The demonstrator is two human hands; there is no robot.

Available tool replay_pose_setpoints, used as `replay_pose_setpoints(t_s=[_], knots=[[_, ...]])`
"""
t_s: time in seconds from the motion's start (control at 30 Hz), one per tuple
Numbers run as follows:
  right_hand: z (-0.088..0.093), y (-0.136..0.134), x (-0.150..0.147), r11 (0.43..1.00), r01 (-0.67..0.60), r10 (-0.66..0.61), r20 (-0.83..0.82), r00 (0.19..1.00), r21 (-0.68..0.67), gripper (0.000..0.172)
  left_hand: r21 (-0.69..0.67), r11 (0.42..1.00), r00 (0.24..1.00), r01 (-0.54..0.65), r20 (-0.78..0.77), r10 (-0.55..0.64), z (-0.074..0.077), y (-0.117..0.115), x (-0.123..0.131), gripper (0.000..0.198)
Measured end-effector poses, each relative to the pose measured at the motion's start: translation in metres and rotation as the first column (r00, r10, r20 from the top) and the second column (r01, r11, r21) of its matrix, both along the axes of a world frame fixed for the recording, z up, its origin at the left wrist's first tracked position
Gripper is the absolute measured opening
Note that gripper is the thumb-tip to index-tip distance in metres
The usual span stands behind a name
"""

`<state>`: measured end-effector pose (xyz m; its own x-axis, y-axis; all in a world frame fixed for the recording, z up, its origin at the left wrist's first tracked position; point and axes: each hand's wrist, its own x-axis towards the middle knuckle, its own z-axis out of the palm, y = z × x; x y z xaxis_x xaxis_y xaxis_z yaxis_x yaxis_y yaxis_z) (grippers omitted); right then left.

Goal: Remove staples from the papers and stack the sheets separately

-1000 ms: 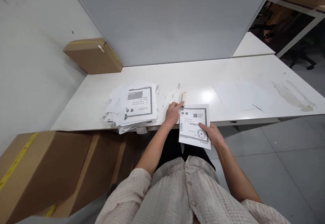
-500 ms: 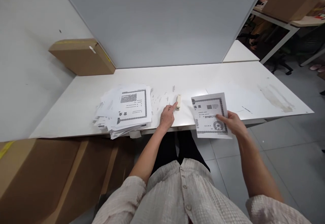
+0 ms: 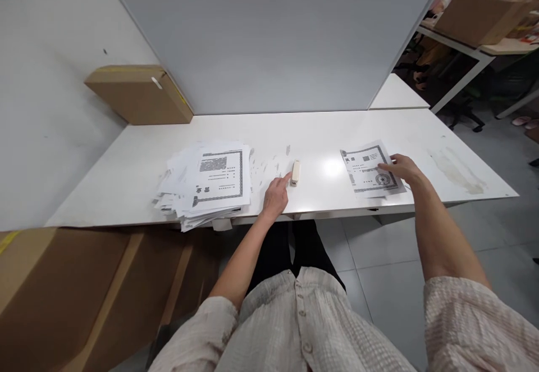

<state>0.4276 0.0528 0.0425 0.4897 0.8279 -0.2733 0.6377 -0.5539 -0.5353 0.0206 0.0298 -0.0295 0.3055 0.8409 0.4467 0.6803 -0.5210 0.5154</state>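
Note:
My left hand (image 3: 276,196) rests on the white desk with its index finger stretched out at the near left side of a small cream stapler (image 3: 296,173). It does not grip the stapler, and its other fingers are partly curled. My right hand (image 3: 403,169) is at the right edge of a printed certificate sheet (image 3: 365,176) on the desk, thumb over the paper and fingers apart. A sheet edge shows beneath that printed page. To the left lies a thick, uneven stack of printed papers (image 3: 221,178), the top sheet turned upside down.
A cardboard box (image 3: 137,95) leans in the back left corner. The grey partition (image 3: 278,40) bounds the desk (image 3: 236,127) behind. Large cartons (image 3: 63,293) stand below left. More boxes (image 3: 482,18) sit on another table at right.
My right hand has moved right and away from me, and the certificate sheet has come down onto the desk. Its grip has loosened. My left index finger has drawn back slightly from the stapler's top.

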Motion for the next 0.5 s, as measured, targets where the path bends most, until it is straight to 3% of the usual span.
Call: replay_pose_setpoints(t_s=[0.07,0.13,0.3,0.4,0.5], knots=[[-0.006,0.005,0.007,1.0,0.011,-0.012,0.203,0.979,0.005,0.062,-0.001,1.0,1.0,-0.003,0.002,0.003,0.0,0.0,0.0,0.05],[-0.011,0.003,0.013,0.998,0.06,-0.058,0.303,0.951,0.001,0.064,0.001,1.0,1.0,-0.008,0.0,0.008,-0.001,0.001,0.0,0.05],[-0.024,-0.017,0.02,0.982,0.18,-0.156,0.324,0.933,-0.047,0.058,0.11,0.994,1.0,0.01,0.014,-0.011,-0.001,-0.003,-0.001,0.047],[-0.031,-0.023,0.003,0.983,0.172,-0.144,0.318,0.937,-0.061,0.059,0.186,0.969,0.987,0.159,-0.048,-0.153,0.003,-0.013,0.02,0.041],[-0.034,-0.026,-0.024,0.986,0.146,-0.111,0.326,0.939,-0.084,0.061,0.116,0.951,0.954,0.287,-0.122,-0.274,0.009,-0.021,0.062,0.038]])
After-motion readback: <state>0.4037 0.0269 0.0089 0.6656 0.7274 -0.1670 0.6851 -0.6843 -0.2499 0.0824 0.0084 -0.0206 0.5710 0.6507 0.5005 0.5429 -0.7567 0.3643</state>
